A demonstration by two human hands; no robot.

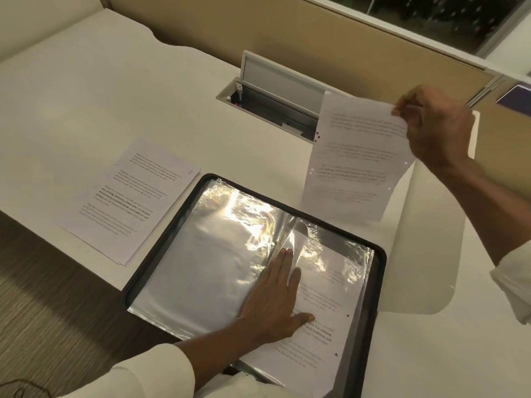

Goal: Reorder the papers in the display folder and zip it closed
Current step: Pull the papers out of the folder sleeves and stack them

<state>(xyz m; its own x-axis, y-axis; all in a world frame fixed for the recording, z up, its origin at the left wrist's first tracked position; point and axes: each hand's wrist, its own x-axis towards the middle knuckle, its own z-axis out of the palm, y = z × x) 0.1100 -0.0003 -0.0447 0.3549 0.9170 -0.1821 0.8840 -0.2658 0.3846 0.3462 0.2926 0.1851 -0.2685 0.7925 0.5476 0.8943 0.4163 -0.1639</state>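
While the left hand (273, 297) presses flat, fingers straight, on the open display folder (201, 268) at the worktop's (115, 96) near edge, the right hand (431, 124) pinches one sheet (353, 162) aloft, far right. It looks like mid-reorder, so that sheet likely needs a sleeve next, with zipping last

Glossy crinkled plastic sleeves (218, 254); matt paper sheets (129, 199); smooth desk (143, 90)

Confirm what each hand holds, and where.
Right hand pinches a printed sheet by its top corner, in the air. Left hand lies flat on the open folder, gripping nothing.
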